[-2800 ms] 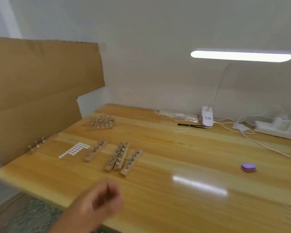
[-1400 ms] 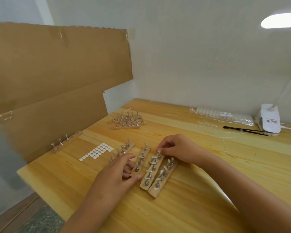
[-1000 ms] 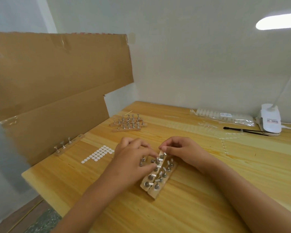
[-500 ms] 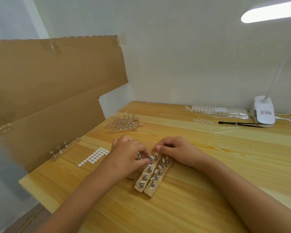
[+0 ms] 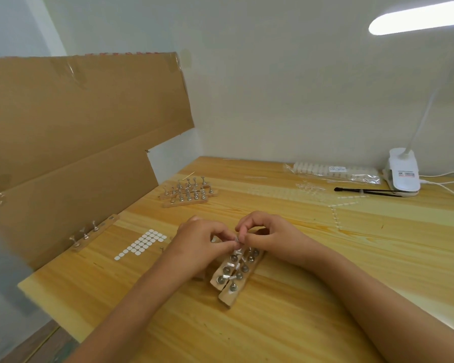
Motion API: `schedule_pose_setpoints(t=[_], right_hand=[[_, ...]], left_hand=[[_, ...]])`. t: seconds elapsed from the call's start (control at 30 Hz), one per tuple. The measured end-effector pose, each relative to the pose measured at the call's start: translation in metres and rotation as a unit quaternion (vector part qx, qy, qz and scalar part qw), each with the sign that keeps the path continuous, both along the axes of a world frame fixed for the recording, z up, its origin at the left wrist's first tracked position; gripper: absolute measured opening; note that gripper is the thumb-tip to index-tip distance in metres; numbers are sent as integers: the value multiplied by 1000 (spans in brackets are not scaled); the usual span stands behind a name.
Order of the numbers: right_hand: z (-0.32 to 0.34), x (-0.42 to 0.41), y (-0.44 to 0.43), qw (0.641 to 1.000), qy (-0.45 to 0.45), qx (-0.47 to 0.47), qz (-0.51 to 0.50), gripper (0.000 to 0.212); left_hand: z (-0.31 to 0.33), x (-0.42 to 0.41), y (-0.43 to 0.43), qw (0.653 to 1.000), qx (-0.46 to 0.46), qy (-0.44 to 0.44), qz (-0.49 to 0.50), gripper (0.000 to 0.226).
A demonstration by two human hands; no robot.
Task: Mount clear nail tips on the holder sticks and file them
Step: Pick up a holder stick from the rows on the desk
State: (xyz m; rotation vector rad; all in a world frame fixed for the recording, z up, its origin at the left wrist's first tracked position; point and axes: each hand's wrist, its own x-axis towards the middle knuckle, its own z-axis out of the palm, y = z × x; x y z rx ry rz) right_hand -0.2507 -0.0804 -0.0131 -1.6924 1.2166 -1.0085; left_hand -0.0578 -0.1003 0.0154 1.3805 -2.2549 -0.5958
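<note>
The left hand [image 5: 202,247] and the right hand [image 5: 270,239] are held fingertip to fingertip with the fingers curled. A small silvery holder stick [image 5: 237,241] is pinched between them. It is held just over the far end of two wooden bases [image 5: 227,297], which lie side by side on the table [image 5: 325,284]. Small pale pieces are seen at several stick heads on these bases; whether they are mounted tips or adhesive pads cannot be told. A sheet of white adhesive dots [image 5: 142,244] lies near the left hand. The clear nail tips [image 5: 337,221] are seen in strips beyond the right hand, well apart from the bases, with a bagged supply [image 5: 333,172] and a black brush [image 5: 367,190] farther back. More stick-filled bases [image 5: 188,195] are stacked at the far left, and another base [image 5: 92,231] rests against the cardboard [image 5: 76,127]. No file can be made out. The task is judged to be at an early stage: mounting is barely under way, and filing is not yet begun.
</note>
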Motion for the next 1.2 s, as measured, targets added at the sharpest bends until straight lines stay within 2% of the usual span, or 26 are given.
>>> schedule_pose_setpoints(t=[0.13, 0.2, 0.4, 0.67, 1.0, 1.2], right_hand=[[0, -1, 0, 1000, -1, 18, 8, 6], [0, -1, 0, 1000, -2, 26, 9, 3], [0, 1, 1, 999, 7, 39, 5, 4], [2, 1, 2, 999, 13, 42, -2, 6], [3, 2, 2, 999, 14, 44, 0, 6], [3, 1, 2, 999, 18, 47, 0, 4]], left_hand=[[15, 14, -7, 988, 33, 149, 4, 13], [21, 22, -14, 985, 7, 171, 20, 10], [16, 30, -26, 990, 30, 137, 26, 18], [-1, 29, -33, 995, 30, 84, 52, 17], [-4, 27, -25, 993, 31, 88, 78, 11], [-3, 29, -22, 995, 40, 60, 71, 17]])
